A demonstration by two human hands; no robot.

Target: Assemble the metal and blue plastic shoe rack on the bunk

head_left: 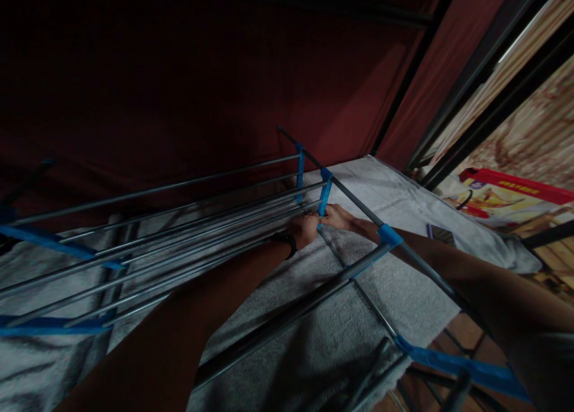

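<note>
A clothes drying rack (314, 304) of thin metal bars with blue plastic joints stands across the view. At the rack's middle, both hands meet at the lower end of a blue plastic bracket (325, 194) that carries the ends of several bars. My left hand (305, 228), with a dark band on its wrist, is closed at the bracket from the left. On the bracket's other side my right hand (337, 217) is closed too, its forearm passing behind a slanting bar. The fingertips are mostly hidden in dim light.
A grey-white fleecy cloth (403, 292) lies beneath the rack. Behind stands a dark red curtain (251, 89) with black frame bars. On the right are a dark flat phone-like object (440, 235) and a red and yellow package (506, 194). Another blue joint (389, 235) sits near my right forearm.
</note>
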